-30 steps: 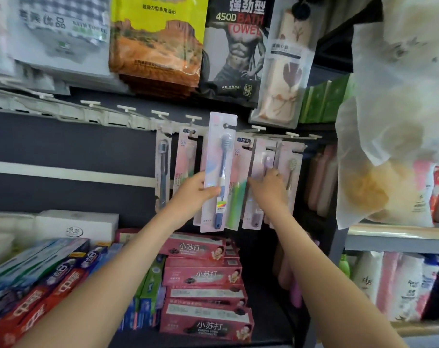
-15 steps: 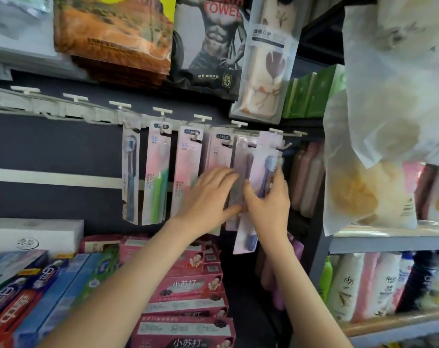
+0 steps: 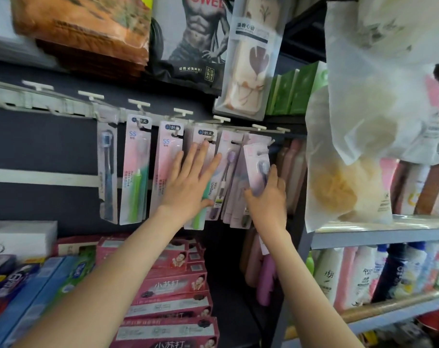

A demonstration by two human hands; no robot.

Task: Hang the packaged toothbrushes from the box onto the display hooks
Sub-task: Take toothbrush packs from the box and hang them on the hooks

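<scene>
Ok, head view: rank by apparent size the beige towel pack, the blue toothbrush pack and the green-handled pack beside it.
1. Beige towel pack, largest, though cropped at the top.
2. Green-handled pack and blue toothbrush pack: nearly alike, the green one slightly wider.

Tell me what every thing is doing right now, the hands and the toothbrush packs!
left hand, fingers straight, pressing flat on the hanging packs
right hand, holding the pink toothbrush pack
pink toothbrush pack, tilted by a hook, on it or not unclear
blue toothbrush pack, hanging
left green toothbrush pack, hanging
purple toothbrush pack, hanging
leftmost hooks, bare
</scene>
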